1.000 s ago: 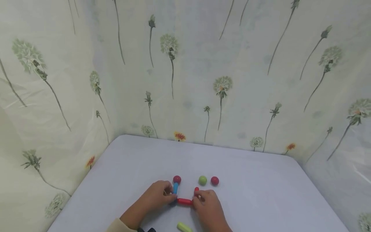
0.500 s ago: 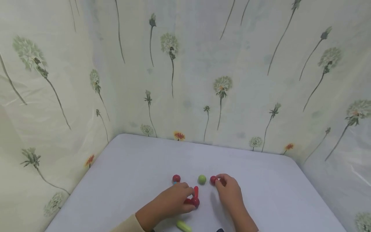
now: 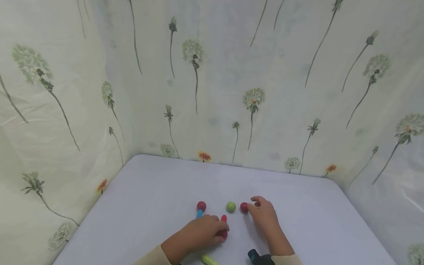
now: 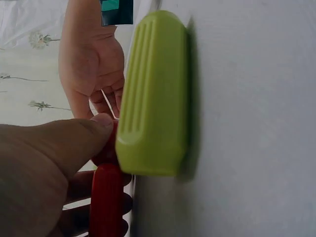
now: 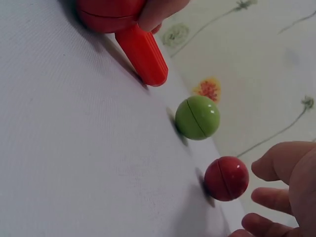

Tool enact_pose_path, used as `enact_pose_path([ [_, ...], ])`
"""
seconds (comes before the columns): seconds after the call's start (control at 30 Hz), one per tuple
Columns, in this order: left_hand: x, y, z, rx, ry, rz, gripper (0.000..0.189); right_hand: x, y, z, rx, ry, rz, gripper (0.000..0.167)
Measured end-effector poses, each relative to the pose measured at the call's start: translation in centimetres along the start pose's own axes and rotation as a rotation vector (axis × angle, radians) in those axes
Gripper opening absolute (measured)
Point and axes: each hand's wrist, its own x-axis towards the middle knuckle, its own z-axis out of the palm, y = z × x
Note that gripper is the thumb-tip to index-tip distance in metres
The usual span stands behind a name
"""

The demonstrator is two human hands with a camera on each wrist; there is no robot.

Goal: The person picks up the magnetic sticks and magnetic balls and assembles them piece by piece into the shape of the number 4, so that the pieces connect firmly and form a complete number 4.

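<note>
My left hand [image 3: 207, 232] pinches a red ball [image 5: 106, 17] at the corner of a joined rod-and-ball shape. From that ball a red rod [image 5: 143, 54] points away, and another red rod [image 4: 106, 197] runs beneath my left fingers. A blue rod [image 3: 199, 213] ends at a far red ball [image 3: 201, 205], its near end hidden by the hand. My right hand [image 3: 263, 215] hovers with parted fingers beside a loose red ball [image 5: 226, 178]; the right wrist view shows a small gap between them. Left of that ball lies a green ball [image 5: 197, 117].
A ribbed lime-green rod [image 4: 153, 94] lies on the white table [image 3: 159, 187] close to my left hand, nearer the front. A dark strapped device [image 3: 260, 258] sits at my right wrist. Flower-patterned cloth [image 3: 215, 92] rises behind the table.
My left hand has shifted right from the blue rod's corner to the red ball. My right hand has left the red rod and moved right, to beside the loose red ball.
</note>
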Motion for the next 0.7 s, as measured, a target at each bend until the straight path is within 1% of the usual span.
enact_pose_path([
  [0.1,-0.1,0.0,0.0,-0.016,0.0,-0.006,0.026,0.0,0.4,0.0,0.016,-0.026,-0.014,0.051],
  [0.33,-0.1,-0.1,0.1,-0.031,-0.001,-0.022,0.027,-0.1,0.9,0.4,-0.013,-0.039,-0.121,0.046],
  [0.5,-0.4,0.2,0.0,-0.056,0.004,-0.043,0.026,-0.1,0.9,0.7,-0.02,-0.046,-0.142,0.043],
  [0.7,-0.9,0.2,-0.1,-0.056,0.025,-0.036,0.026,-0.4,0.8,1.2,-0.03,-0.037,-0.169,0.04],
])
